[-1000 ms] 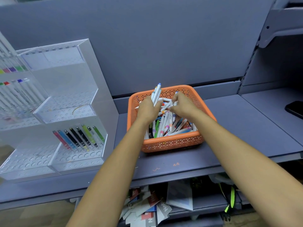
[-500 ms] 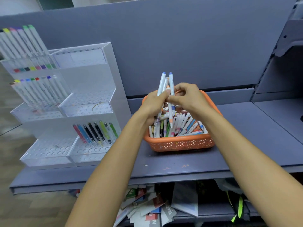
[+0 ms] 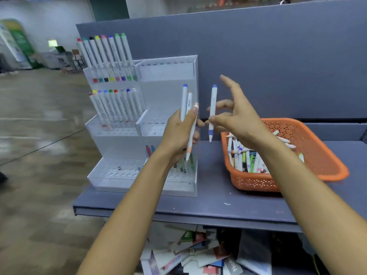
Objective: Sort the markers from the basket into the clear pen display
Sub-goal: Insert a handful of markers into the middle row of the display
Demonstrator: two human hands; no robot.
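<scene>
My left hand [image 3: 179, 133] grips two white markers [image 3: 187, 116] upright, one blue-capped and one orange-banded, in front of the clear pen display [image 3: 166, 76]. Just right of it, my right hand [image 3: 238, 118] pinches a blue-capped white marker [image 3: 212, 114] between thumb and fingertips, with the other fingers spread. The orange basket [image 3: 321, 147] lies on the shelf to the right, with several white markers [image 3: 246, 157] piled in it. In the display's left tiers stand two rows of markers [image 3: 111, 72]; a few more on the low tier are partly hidden by my left arm.
The display and basket rest on a grey shelf [image 3: 210, 205] against a grey back panel [image 3: 278, 56]. Loose paper packets [image 3: 198, 253] lie in a heap below the shelf. To the left is open floor [image 3: 39, 135].
Both hands lifted out of the basket with markers and moved left to the display. The right hand took one blue-capped marker apart from the left hand's bundle. The view swung left.
</scene>
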